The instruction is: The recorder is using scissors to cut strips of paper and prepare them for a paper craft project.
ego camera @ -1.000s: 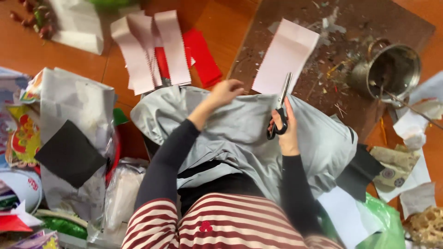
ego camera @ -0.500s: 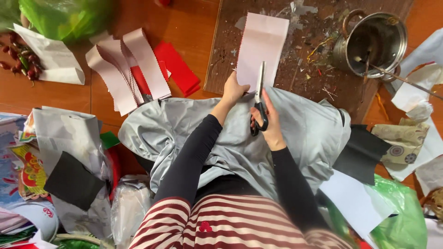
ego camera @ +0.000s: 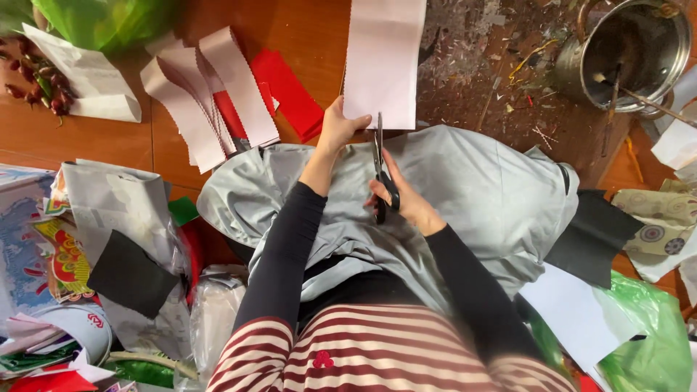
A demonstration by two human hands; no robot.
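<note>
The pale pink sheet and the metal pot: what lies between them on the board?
In the head view, only bare dark board strewn with small scraps lies between the pale pink sheet and the metal pot.

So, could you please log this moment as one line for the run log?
left hand: holds near edge of pale pink sheet | right hand: grips black scissors, blades at sheet edge | lap: grey cloth | nearby: metal pot

On the far right I see a metal pot with sticks inside. At the far left lie pale paper strips beside red paper pieces. A green plastic bag sits at far left.
</note>
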